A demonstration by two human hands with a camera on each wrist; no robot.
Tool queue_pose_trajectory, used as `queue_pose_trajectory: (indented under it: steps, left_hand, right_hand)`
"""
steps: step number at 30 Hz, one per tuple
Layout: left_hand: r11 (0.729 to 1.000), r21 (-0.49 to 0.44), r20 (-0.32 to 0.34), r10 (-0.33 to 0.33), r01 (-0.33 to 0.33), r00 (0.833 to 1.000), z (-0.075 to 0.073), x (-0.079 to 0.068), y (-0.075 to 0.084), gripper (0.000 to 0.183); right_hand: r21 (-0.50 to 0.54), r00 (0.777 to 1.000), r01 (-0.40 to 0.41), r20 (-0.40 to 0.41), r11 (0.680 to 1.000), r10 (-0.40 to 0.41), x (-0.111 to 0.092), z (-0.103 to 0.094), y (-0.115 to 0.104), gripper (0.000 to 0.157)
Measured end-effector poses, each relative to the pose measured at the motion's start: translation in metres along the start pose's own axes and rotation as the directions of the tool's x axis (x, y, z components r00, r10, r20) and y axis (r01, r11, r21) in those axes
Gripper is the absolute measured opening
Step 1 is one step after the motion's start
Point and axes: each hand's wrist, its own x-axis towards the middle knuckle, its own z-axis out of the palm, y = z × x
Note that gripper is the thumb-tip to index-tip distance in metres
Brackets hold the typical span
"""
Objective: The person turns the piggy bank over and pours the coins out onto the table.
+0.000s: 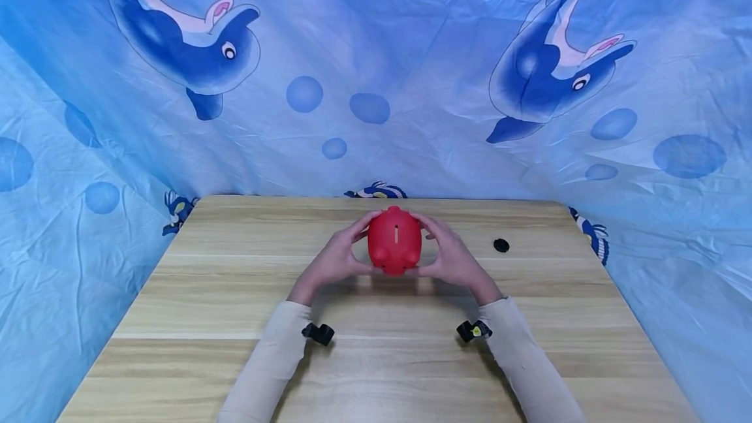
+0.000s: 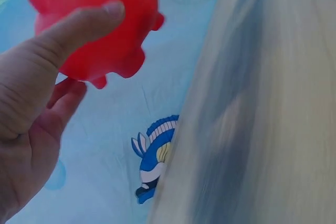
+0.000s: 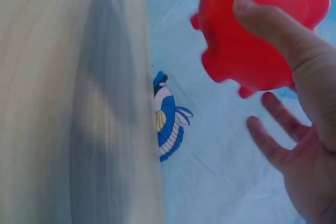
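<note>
A red piggy bank (image 1: 395, 243) with a coin slot in its back is held between both hands, raised over the table. My left hand (image 1: 336, 257) grips its left side, the thumb (image 2: 86, 27) lying across the red body in the left wrist view. On the opposite side my right hand (image 1: 452, 257) grips it too, its thumb (image 3: 273, 27) pressed to the body and two fingers spread below. The piggy bank's stubby feet point down in both wrist views. A small black disc (image 1: 501, 245) lies on the table to the right of the right hand.
The wood-grain table (image 1: 235, 318) ends just beyond the hands. Behind it and at both sides hangs a blue curtain (image 1: 411, 38) printed with dolphins and bubbles. A black wrist device (image 1: 318, 333) sits on the left sleeve, another (image 1: 474, 331) on the right sleeve.
</note>
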Motion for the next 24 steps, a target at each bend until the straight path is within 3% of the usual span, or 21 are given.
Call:
queue_pose_trajectory:
  steps: [4,7,12,18,24]
  left_hand:
    - [0.997,0.069,-0.025,0.022,-0.020,0.999,0.004,0.000,-0.002,0.111]
    - [0.996,0.092,-0.004,0.016,-0.015,1.000,0.005,-0.001,-0.002,0.110]
    - [0.999,0.044,0.022,-0.003,0.002,1.000,0.001,-0.005,0.003,0.109]
    - [0.998,0.039,0.082,-0.061,0.058,0.995,0.001,-0.003,-0.005,0.107]
    - [0.999,0.031,0.064,-0.020,0.018,0.998,-0.003,-0.002,-0.004,0.108]
  right_hand:
    - [-0.057,0.999,-0.007,-0.032,0.998,0.005,-0.002,0.005,0.001,0.113]
    - [-0.094,1.000,-0.014,-0.025,0.995,0.011,-0.004,0.009,0.002,0.112]
    - [-0.054,0.999,0.027,-0.042,0.998,-0.029,-0.009,0.010,0.000,0.112]
    - [-0.005,0.999,-0.034,0.010,0.999,0.034,-0.007,0.016,0.010,0.107]
    - [-0.001,1.000,0.001,-0.024,1.000,-0.001,-0.004,0.015,0.012,0.109]
